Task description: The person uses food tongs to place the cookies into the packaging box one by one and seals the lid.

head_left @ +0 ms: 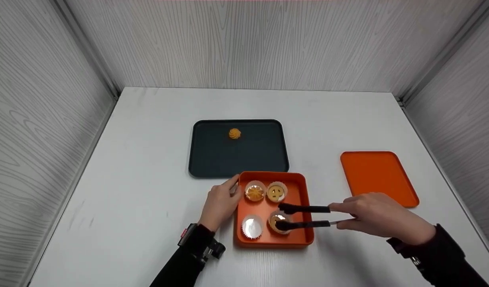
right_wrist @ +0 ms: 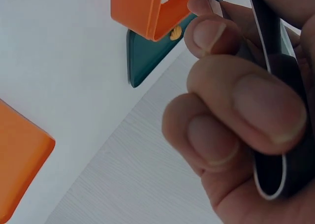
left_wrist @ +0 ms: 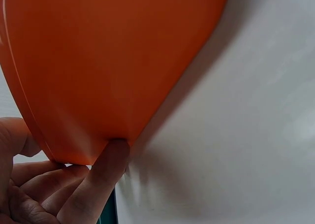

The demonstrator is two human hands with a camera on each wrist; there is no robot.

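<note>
My left hand (head_left: 220, 205) grips the far left corner of an orange box (head_left: 304, 244), one fingertip pressed on its outer wall in the left wrist view. Black-tipped tongs (head_left: 314, 224) reach from my right hand (head_left: 372, 215) over the box's right wall, arms spread apart. Their tips overlap a round cookie (head_left: 273, 219) in the near right paper cup. Behind it, a cookie with small holes (head_left: 276, 193) sits in another cup. A flower-patterned cookie (head_left: 254, 193) fills the far left cup, and the near left paper cup (head_left: 252, 227) holds nothing.
Just beyond the box lies a dark green tray (head_left: 264, 153) bearing one swirled cookie (head_left: 234, 133). A flat orange lid (head_left: 378, 175) rests on the white table (head_left: 128, 199) at the right, behind my right hand. Wood-grained panels (head_left: 248, 48) enclose the back and sides.
</note>
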